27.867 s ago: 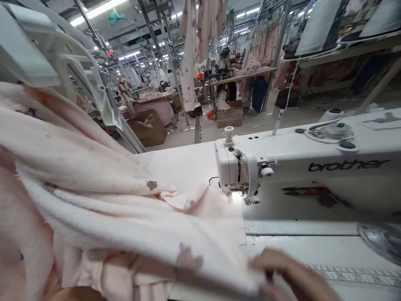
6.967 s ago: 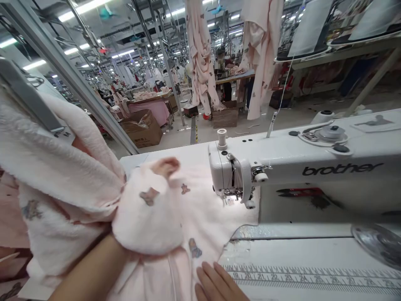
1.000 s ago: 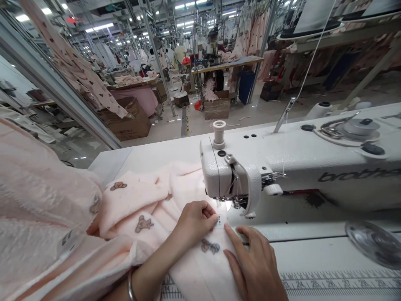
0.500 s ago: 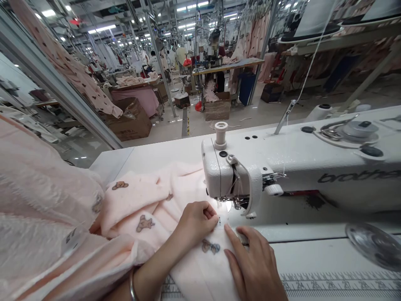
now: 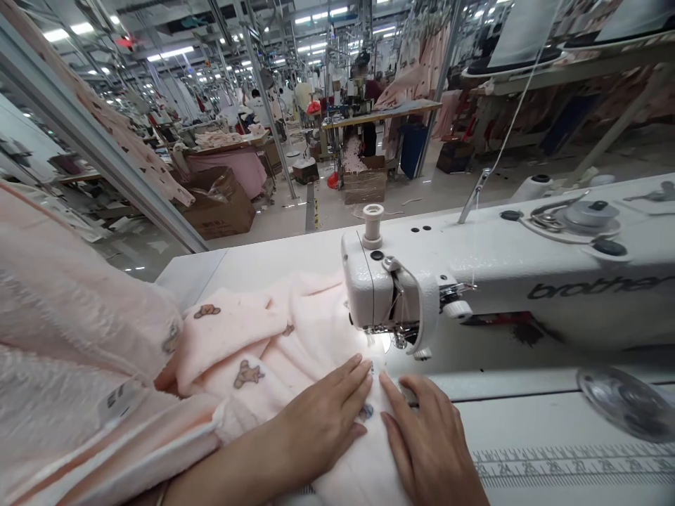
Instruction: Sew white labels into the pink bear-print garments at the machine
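Note:
Pale pink plush fabric [image 5: 316, 330] printed with small brown bears lies under the head of a white sewing machine [image 5: 369, 281]. My left hand [image 5: 327, 414] rests flat on the fabric, its fingers stretched toward the lit needle area. To its right, my right hand [image 5: 427, 439] has its index fingertip and thumb apart on the fabric edge. A small greyish thing shows between its index and middle fingers; I cannot make out what it is. A small printed mark on the cloth shows just beyond the left fingertips. The presser foot is mostly hidden.
More pink fabric [image 5: 74, 337] is heaped at the left, with a white label [image 5: 119, 402] on it. A ruler strip [image 5: 569, 464] runs along the table's front edge. A clear round disc [image 5: 622, 404] sits at right. Thread cones [image 5: 530, 31] stand behind the machine.
My left hand has gone from a pinch at the fabric edge to lying flat, covering part of a bear print. My right hand has stayed nearly in place. The view has shifted slightly.

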`<state>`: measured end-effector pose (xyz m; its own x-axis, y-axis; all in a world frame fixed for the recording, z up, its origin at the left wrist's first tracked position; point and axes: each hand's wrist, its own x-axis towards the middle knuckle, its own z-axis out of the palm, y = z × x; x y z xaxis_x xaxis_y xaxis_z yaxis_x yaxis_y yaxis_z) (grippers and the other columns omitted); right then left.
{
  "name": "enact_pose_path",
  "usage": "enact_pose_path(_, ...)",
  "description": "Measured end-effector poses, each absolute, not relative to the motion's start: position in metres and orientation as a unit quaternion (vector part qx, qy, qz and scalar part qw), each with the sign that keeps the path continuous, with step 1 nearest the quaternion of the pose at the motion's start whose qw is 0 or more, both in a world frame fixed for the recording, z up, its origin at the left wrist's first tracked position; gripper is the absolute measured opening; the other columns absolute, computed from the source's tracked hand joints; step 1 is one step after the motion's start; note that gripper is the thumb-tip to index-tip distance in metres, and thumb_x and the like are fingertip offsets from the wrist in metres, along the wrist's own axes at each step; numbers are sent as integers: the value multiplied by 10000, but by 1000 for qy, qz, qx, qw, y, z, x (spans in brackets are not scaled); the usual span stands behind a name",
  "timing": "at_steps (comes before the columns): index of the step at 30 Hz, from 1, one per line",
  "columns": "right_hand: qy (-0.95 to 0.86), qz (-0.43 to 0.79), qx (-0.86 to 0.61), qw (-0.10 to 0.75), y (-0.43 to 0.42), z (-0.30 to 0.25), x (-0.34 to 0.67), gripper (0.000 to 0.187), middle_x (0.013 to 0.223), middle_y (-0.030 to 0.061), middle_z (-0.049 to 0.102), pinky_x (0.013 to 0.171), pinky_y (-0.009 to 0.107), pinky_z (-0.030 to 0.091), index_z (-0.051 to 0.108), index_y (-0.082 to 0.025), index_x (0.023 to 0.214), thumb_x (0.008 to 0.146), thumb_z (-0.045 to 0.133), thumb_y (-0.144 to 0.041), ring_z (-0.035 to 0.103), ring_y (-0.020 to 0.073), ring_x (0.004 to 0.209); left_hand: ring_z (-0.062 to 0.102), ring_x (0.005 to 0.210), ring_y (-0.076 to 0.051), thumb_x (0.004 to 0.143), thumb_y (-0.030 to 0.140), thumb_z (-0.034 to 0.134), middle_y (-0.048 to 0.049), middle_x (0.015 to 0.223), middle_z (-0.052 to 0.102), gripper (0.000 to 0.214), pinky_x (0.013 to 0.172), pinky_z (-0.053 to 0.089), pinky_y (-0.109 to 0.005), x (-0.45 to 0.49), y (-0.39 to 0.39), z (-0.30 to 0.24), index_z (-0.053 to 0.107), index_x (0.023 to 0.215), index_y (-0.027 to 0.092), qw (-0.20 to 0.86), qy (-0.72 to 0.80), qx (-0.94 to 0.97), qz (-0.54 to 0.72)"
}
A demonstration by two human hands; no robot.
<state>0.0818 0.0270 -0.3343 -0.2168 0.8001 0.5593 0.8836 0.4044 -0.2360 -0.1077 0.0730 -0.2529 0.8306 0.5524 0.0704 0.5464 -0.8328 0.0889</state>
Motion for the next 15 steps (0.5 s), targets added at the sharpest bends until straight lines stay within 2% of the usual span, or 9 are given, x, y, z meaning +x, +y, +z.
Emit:
enact_pose_path(6,-780,-51,-543,305,26,-333,82,377,1157,155,479,858,427,407,479,-139,1285,919,456,-224,462,298,1094,323,1334,-280,921,245,436,-213,1408,372,481,1075,382,-387,-107,77,-263,398,1333,0,29,271,962,29)
enact_pose_path(12,-750,-18,-553,363,29,-326,82,386,1121,161,484,863,404,420,445,-83,1255,964,366,-325,455,264,1059,341,1328,-267,928,237,417,-198,1400,393,463,1087,377,-377,-108,76,-265,397,1341,28,25,272,961,49)
enact_pose_path(15,-750,-14,-558,355,30,-324,82,428,1108,154,478,837,403,441,415,-95,1304,969,349,-355,459,259,1039,362,1315,-280,926,235,415,-208,1394,396,459,1076,392,-390,-108,76,-265,409,1331,18,23,271,961,50)
